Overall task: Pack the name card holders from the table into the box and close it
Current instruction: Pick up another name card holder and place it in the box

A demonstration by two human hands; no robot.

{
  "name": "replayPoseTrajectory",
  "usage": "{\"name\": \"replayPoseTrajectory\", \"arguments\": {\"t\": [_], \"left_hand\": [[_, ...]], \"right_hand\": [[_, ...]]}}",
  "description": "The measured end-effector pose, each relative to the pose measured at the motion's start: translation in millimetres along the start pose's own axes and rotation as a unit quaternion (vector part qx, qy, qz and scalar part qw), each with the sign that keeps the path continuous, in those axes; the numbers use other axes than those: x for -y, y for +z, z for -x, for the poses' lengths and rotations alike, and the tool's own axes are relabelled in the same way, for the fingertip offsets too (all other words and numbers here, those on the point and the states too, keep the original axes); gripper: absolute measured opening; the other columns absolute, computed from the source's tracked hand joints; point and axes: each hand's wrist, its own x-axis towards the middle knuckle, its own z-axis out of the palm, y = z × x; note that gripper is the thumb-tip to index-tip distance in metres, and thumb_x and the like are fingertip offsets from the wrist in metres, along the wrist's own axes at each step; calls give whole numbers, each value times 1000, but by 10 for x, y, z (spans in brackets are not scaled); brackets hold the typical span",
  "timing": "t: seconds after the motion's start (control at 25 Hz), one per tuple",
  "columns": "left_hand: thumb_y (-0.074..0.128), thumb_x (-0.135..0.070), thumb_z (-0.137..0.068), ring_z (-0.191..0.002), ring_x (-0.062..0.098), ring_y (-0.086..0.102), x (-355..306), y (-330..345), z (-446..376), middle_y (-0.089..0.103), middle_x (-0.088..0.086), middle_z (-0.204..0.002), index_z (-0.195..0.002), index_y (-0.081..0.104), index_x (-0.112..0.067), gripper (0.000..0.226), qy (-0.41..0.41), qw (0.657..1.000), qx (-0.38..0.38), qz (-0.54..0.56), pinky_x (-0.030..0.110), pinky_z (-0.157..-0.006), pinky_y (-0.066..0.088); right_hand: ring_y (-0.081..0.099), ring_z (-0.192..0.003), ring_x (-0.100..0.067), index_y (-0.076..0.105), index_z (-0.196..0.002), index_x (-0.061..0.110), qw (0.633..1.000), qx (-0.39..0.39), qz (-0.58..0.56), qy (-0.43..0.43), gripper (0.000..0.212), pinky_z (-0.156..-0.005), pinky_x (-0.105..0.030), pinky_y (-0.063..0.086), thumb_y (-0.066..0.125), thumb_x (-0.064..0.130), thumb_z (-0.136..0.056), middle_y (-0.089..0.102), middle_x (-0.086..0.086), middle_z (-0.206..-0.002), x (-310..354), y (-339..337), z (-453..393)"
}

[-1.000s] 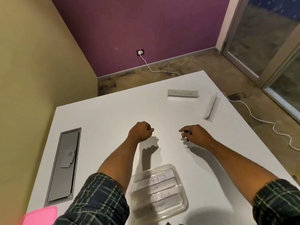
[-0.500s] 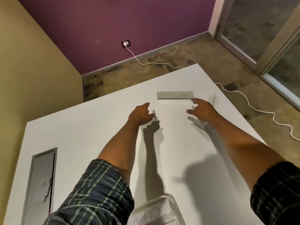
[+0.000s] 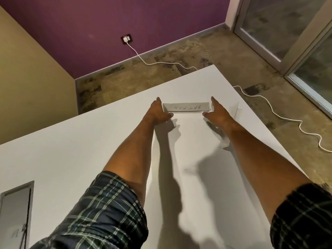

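Note:
A clear name card holder (image 3: 186, 107) with a card reading "BATMAN" stands on the white table (image 3: 89, 150) near its far edge. My left hand (image 3: 158, 112) clasps its left end, fingers behind and thumb in front. At the right end my right hand (image 3: 218, 113) does the same. The holder still rests on the table. A second clear holder (image 3: 235, 112) lies just right of my right hand, partly hidden by my forearm. The box is out of view.
A grey cable hatch (image 3: 16, 209) is set into the table at the near left. The table's far and right edges are close to the holders. On the floor beyond, a white cable (image 3: 269, 106) runs from a wall socket (image 3: 126, 39).
Both hands reached forward from the middle of the table and closed on the two ends of the "BATMAN" holder. My view tilted forward, so the box has dropped out of sight.

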Motion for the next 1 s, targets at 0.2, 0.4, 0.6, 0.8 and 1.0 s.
{"name": "replayPoseTrajectory", "arguments": {"t": [0.2,0.4,0.6,0.8,1.0], "left_hand": [[68,-14,-90,-139,30,44,-10,167,-147,42,14,-152,-153,20,1,81,-23,996,54,72,26,-102,40],[68,-9,-89,-136,29,48,61,238,-109,50,12,-145,-150,32,-1,71,-32,986,28,162,33,-106,44],[68,-12,-91,-131,24,49,148,333,127,47,13,-147,-153,31,-4,73,-75,967,-5,242,28,-105,41],[66,-12,-90,-126,24,55,282,277,685,58,6,-132,-147,45,-7,60,-111,950,-73,282,38,-113,41],[61,-5,-89,-103,24,65,444,131,1561,66,4,-122,-130,60,-13,42,-121,918,-110,362,37,-92,53]], "right_hand": [[54,-130,-25,40,-152,21,998,-34,-47,4,59,-102,-23,42,59,10,-97,53,-9,-145,-50,77,-119],[63,-116,-30,58,-134,12,996,-84,16,-8,41,-101,-33,52,60,8,-93,66,-15,-127,-49,106,-89],[67,-106,-28,70,-114,14,987,-123,98,-39,24,-84,-30,54,61,12,-93,71,-11,-116,-142,152,55],[68,-87,-23,72,-95,24,991,-116,48,-36,12,-72,-29,52,63,19,-89,74,0,-100,-105,130,491],[68,-74,-18,70,-87,25,996,-57,-43,-60,7,-67,-37,58,65,20,-88,72,3,-81,-82,103,1303]]}}
